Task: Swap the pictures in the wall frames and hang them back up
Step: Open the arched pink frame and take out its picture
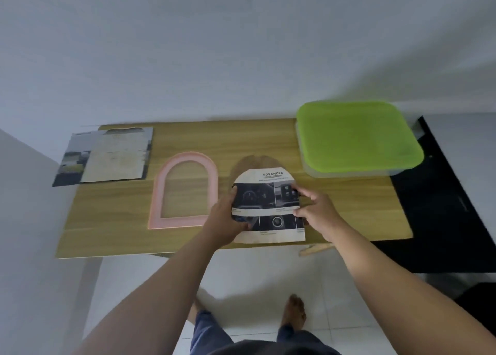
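Observation:
An arch-shaped printed picture, headed "ADVANCED" with dark car-interior photos, is held over the wooden table. My left hand grips its left edge and my right hand pinches its right edge. Behind the picture a brown arch-shaped backing board lies on the table, mostly hidden. To the left lies an empty pink arch-shaped frame, flat and clear of both hands. At the far left corner another printed picture lies under a pale arch-topped board.
A clear box with a lime-green lid stands at the table's back right corner. A black surface adjoins the table on the right. White wall rises behind the table. My bare feet stand on white floor tiles below the front edge.

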